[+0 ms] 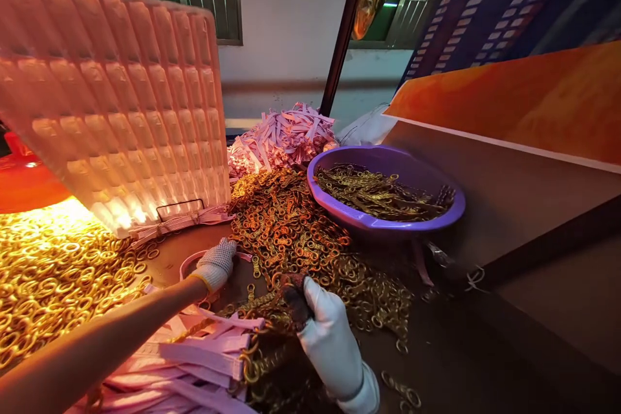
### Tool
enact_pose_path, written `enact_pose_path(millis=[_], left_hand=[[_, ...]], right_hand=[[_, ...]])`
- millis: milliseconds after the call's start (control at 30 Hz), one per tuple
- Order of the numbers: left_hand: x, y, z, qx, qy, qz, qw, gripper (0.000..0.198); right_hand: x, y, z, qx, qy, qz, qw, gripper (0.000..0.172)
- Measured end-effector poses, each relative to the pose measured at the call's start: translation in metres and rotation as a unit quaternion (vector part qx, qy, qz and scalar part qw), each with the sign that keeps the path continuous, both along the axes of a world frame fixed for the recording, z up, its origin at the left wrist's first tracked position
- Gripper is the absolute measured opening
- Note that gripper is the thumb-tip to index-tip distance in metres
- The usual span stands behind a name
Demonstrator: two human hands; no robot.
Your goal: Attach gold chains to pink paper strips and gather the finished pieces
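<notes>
My left hand (217, 265), in a white dotted glove, is closed around a pink strap (244, 257) whose short end sticks out to the right. The strap's other part loops behind the wrist. My right hand (324, 320), in a white glove with dark-stained fingers, is bent shut at the edge of a heap of brass ring links (291, 220). Whatever is between its fingertips is hidden. Below both hands lies a bundle of pink straps (194, 356), with brass rings (251, 365) at their right ends.
A purple basin (385, 223) holds brass chain pieces. Loose rings (68, 291) lie under a red lamp (29, 181). An upright ribbed plastic tray (140, 103) stands behind them. More pink straps (286, 132) are heaped at the back. A brown box (524, 194) borders the right side.
</notes>
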State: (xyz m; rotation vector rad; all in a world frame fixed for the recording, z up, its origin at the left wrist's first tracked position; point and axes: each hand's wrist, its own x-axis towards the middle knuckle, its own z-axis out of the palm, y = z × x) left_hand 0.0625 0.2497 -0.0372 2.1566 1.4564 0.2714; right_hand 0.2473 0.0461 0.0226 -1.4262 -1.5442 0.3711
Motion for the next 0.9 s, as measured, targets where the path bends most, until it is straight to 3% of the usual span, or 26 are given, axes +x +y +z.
enact_pose_path(millis=[100, 167, 233, 333, 500, 567, 667, 733, 833, 900], left_hand=[[0.015, -0.004, -0.013, -0.013, 0.022, -0.029, 0.999, 0.021], [0.022, -0.009, -0.011, -0.038, 0.011, -0.044, 0.998, 0.015], [0.023, -0.015, 0.002, -0.07, -0.022, -0.042, 0.996, 0.01], [0.011, -0.031, 0.037, -0.122, -0.094, -0.023, 0.988, 0.021], [-0.021, -0.072, 0.093, -0.19, -0.193, -0.017, 0.962, 0.037], [-0.029, -0.089, 0.101, -0.218, -0.227, -0.002, 0.949, 0.041], [-0.035, -0.107, 0.099, -0.261, -0.263, 0.006, 0.929, 0.043], [-0.037, -0.113, 0.092, -0.228, -0.248, -0.013, 0.941, 0.037], [-0.04, -0.117, 0.081, -0.049, -0.177, -0.083, 0.979, 0.018], [-0.041, -0.119, 0.077, 0.022, -0.155, -0.122, 0.98, 0.017]], right_hand=[[0.008, 0.006, -0.008, -0.02, 0.042, 0.008, 0.999, 0.026], [0.013, 0.01, -0.013, -0.031, 0.049, 0.002, 0.998, 0.033], [0.017, 0.013, -0.016, -0.039, 0.035, -0.009, 0.999, 0.038], [0.014, 0.02, -0.014, -0.037, -0.002, 0.0, 0.999, 0.037], [-0.015, 0.032, 0.004, -0.05, -0.116, 0.045, 0.991, 0.031], [-0.03, 0.034, 0.013, -0.061, -0.189, 0.038, 0.979, 0.029], [-0.047, 0.033, 0.021, -0.054, -0.301, 0.015, 0.952, 0.025], [-0.055, 0.03, 0.021, -0.042, -0.358, -0.001, 0.933, 0.022], [-0.059, 0.025, 0.016, -0.026, -0.404, -0.014, 0.914, 0.019], [-0.06, 0.022, 0.012, -0.026, -0.408, -0.022, 0.913, 0.022]])
